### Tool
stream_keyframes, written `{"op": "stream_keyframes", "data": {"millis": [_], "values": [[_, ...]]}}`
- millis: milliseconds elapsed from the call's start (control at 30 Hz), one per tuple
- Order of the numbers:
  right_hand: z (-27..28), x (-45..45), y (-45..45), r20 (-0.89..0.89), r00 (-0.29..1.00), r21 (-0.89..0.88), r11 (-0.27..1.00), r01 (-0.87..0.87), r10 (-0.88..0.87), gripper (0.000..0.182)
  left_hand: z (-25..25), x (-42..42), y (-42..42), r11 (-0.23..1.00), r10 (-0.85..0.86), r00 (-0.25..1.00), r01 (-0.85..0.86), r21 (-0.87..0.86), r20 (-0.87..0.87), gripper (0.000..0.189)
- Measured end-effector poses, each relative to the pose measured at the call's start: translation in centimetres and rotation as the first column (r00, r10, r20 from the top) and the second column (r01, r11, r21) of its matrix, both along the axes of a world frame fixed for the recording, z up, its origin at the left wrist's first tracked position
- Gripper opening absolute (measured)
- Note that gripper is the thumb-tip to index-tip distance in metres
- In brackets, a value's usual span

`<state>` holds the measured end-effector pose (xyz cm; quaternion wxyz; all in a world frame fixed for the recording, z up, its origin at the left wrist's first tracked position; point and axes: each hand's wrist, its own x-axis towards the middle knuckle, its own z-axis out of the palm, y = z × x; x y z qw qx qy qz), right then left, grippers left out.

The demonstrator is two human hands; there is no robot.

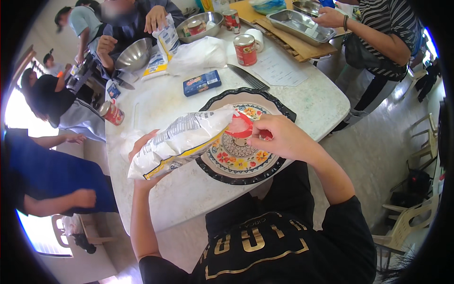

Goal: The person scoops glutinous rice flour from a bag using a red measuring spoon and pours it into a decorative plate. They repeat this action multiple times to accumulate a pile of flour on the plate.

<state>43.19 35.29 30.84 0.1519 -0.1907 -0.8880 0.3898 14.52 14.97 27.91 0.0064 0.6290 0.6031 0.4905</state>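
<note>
My left hand (147,159) holds a plastic bag of white flour (184,138) from below, tilted with its mouth to the right. At that mouth is a red measuring cup (239,126) with white powder in it, and my right hand (280,136) grips its handle. Both are above a large round dish (227,170) with a dark scalloped rim and a floral pattern inside. A blue box (202,83) and a knife with a dark patterned blade (248,76) lie just beyond the dish.
Across the table (163,209) are red cans (245,51), a written sheet (282,69), a white plastic bag (198,56), steel bowls (134,55) and another flour bag (166,37) under a co-worker's hand (156,17). A metal tray (299,26) stands back right. Other people stand around.
</note>
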Motion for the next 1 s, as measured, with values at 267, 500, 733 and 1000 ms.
{"op": "stream_keyframes", "data": {"millis": [267, 500, 733, 1000], "values": [[-0.6, -0.1, 0.2, -0.054, 0.999, 0.008, 1.0, 0.002, -0.002, 0.026, 1.0, 0.0, 0.1, 1.0, -0.025, 0.994, 0.024, -0.005, -0.103, 0.075], [-1.0, 0.0, 0.2, -0.084, 0.996, 0.031, 1.0, -0.001, 0.003, 0.026, 1.7, 0.0, 0.3, 1.0, 0.028, 0.982, -0.027, 0.008, -0.188, 0.072], [0.0, 0.2, -0.1, -0.026, 1.0, -0.034, 0.999, 0.006, -0.007, 0.028, 2.2, 0.3, 0.5, 0.998, 0.036, 0.984, -0.043, -0.037, -0.177, 0.072], [-0.3, 0.3, -0.1, -0.027, 1.0, -0.023, 1.0, 0.009, -0.009, 0.028, 1.8, -0.2, 0.3, 0.992, 0.042, 0.991, -0.056, -0.111, -0.125, 0.077]]}}
